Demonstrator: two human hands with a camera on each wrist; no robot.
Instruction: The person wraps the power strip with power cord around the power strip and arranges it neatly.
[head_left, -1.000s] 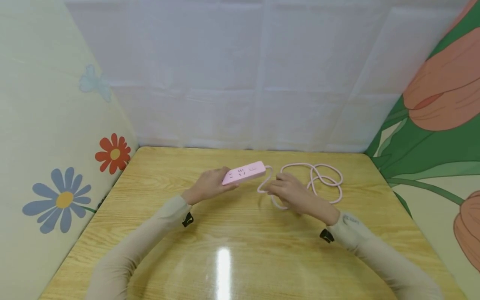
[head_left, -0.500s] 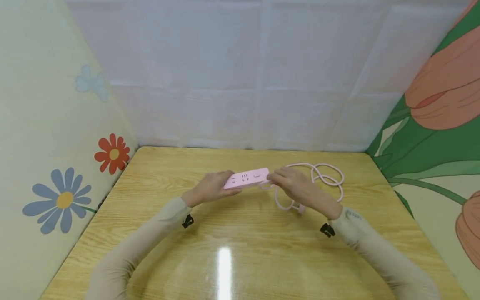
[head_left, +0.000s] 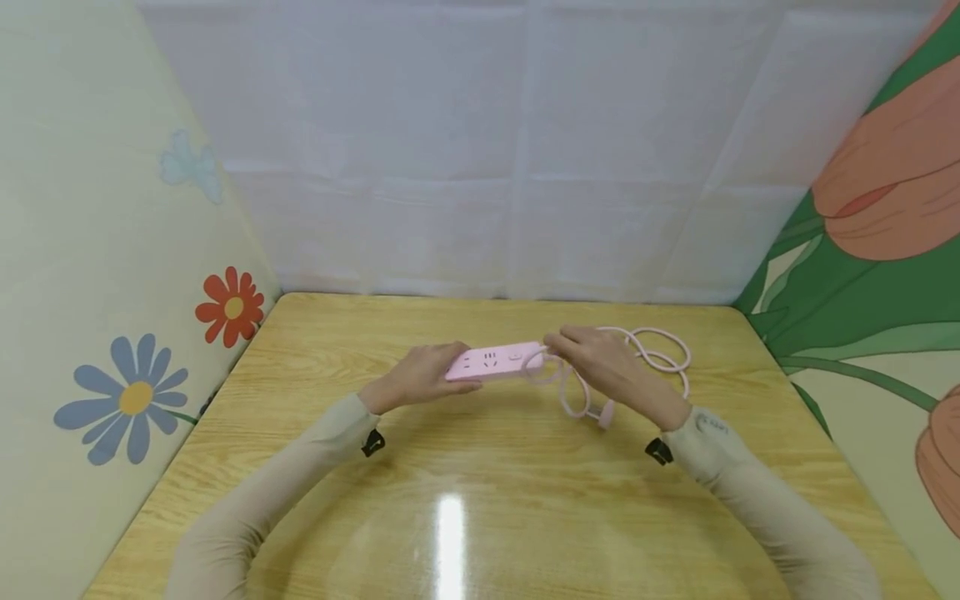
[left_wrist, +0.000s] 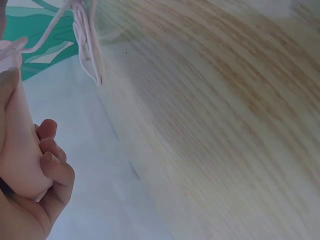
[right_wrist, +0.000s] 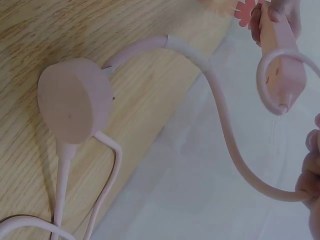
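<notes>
A pink power strip (head_left: pixel 491 361) is held above the table by my left hand (head_left: pixel 416 379), which grips its left end. In the left wrist view, fingers (left_wrist: pixel 57 170) curl round the strip's body (left_wrist: pixel 20 155). My right hand (head_left: pixel 607 367) pinches the pink cord (right_wrist: pixel 225 125) just right of the strip. A small loop of cord hangs in front of the strip's right end. The round plug (head_left: pixel 606 414) is below my right hand; the right wrist view shows the plug's flat back (right_wrist: pixel 72 102) close up.
More cord (head_left: pixel 663 335) lies in loose loops on the wooden table (head_left: pixel 360 517) at the right. A white sheet (head_left: pixel 420 167) stands behind the table's back edge. Flower-patterned panels (head_left: pixel 135 250) border both sides.
My right hand first moved left to the strip's end with the cord, then back slightly right. A cord loop now crosses that end. The strip was lowered slightly and levelled; the plug came into view.
</notes>
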